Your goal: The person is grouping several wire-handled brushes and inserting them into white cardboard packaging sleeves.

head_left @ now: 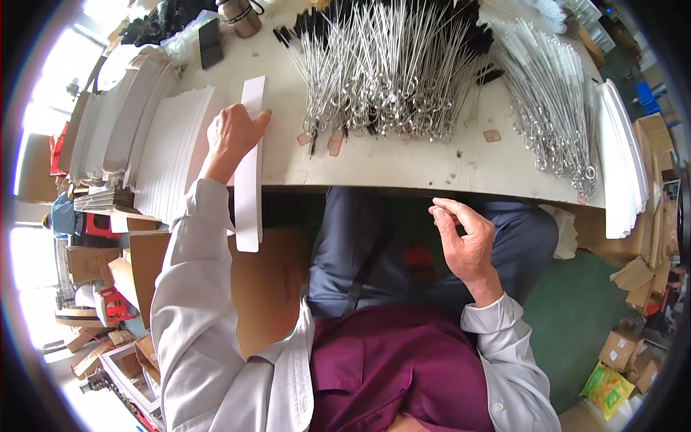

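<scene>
My left hand (234, 140) is closed on a long, narrow white box (248, 194), gripping its left edge. The box lies lengthwise at the table's left, and its near end juts past the front edge. Over my lap, just off that edge, my right hand (469, 243) holds nothing visible; its fingers are extended and a little bent, with the thumb near the index fingertip. Ahead lies a big heap of thin wire-handled brushes (389, 79) with looped ends toward me and black far ends. A second bundle of looped wire pieces (551, 108) with pale far ends lies to its right.
Long white boxes (169, 144) stand in a row at the left. More white strips (620, 158) hang over the table's right edge. At the back are a metal flask (240, 18) and a dark phone-like slab (210, 45). A cardboard box (266, 288) sits below the table (345, 169).
</scene>
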### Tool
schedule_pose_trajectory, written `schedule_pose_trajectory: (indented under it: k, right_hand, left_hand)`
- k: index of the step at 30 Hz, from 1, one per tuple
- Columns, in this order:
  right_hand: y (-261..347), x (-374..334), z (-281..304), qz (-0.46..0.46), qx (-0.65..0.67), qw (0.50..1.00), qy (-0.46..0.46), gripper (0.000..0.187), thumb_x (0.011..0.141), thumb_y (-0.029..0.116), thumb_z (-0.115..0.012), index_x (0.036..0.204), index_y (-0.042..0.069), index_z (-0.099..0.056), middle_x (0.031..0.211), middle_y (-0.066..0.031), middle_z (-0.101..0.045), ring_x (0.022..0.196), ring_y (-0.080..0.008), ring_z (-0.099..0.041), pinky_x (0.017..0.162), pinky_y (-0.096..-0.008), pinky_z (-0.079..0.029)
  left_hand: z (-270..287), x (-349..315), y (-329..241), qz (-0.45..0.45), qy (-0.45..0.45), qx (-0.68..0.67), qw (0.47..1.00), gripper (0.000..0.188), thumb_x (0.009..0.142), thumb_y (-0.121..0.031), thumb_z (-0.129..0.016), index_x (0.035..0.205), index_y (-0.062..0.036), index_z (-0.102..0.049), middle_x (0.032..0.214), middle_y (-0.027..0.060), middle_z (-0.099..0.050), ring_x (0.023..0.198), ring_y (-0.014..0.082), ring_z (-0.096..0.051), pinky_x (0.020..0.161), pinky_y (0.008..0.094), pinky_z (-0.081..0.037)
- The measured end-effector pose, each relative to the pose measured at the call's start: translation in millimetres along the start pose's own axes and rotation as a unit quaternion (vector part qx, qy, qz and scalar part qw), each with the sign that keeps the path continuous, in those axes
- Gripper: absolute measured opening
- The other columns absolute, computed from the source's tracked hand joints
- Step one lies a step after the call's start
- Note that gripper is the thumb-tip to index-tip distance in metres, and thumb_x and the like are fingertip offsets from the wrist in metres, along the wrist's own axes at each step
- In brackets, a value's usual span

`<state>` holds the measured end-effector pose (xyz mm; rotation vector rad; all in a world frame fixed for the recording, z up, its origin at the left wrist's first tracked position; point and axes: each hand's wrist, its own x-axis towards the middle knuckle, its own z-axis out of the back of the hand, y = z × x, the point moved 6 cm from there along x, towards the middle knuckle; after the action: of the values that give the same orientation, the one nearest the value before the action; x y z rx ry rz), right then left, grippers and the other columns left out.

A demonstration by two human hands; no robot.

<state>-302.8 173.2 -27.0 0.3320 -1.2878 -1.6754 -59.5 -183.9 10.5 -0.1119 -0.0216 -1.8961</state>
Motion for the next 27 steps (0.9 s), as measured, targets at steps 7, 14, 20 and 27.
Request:
schedule_pose_trajectory:
  k: [7, 14, 20, 27]
  right_hand:
    - [-7, 25, 34, 0.028, -0.068, 0.996, -0.056, 0.013, 0.096, 0.009, -0.071, 0.103, -0.002, -0.074, 0.084, -0.0137, -0.074, 0.07, -0.0204, -0.07, 0.065, -0.0298, -0.054]
    - [-39, 39, 32, 0.007, -0.082, 0.993, -0.085, 0.014, 0.095, 0.011, -0.071, 0.101, -0.001, -0.075, 0.073, -0.0086, -0.069, 0.055, -0.0121, -0.056, 0.053, -0.0274, -0.044]
    - [-39, 40, 34, 0.004, -0.072, 0.995, -0.074, 0.014, 0.095, 0.011, -0.07, 0.102, -0.001, -0.075, 0.073, -0.0088, -0.069, 0.056, -0.0116, -0.057, 0.053, -0.0262, -0.044]
    - [2, 82, 24, 0.079, -0.045, 0.994, -0.058, 0.013, 0.092, 0.008, -0.071, 0.101, -0.002, -0.074, 0.086, -0.0135, -0.073, 0.073, -0.0232, -0.07, 0.068, -0.0336, -0.055]
  left_hand:
    - [22, -1, -40, -0.181, -0.139, -0.094, 0.969, 0.043, 0.092, -0.039, -0.071, 0.105, 0.0012, -0.071, 0.089, 0.0251, -0.073, 0.086, 0.0398, -0.073, 0.08, 0.0494, -0.057]
    - [46, -27, -154, -0.311, -0.054, -0.279, 0.907, 0.026, 0.091, -0.02, -0.073, 0.114, -0.0087, -0.072, 0.083, 0.013, -0.073, 0.074, 0.0265, -0.072, 0.07, 0.0381, -0.057]
    - [39, -15, -173, -0.366, -0.044, -0.261, 0.892, 0.012, 0.093, -0.015, -0.068, 0.1, -0.006, -0.073, 0.081, 0.0119, -0.072, 0.072, 0.0216, -0.071, 0.068, 0.0348, -0.056]
    - [70, -8, -171, -0.294, -0.053, -0.409, 0.862, 0.008, 0.091, -0.008, -0.069, 0.088, -0.0004, -0.071, 0.097, 0.0083, -0.072, 0.088, 0.0145, -0.071, 0.073, 0.0304, -0.059]
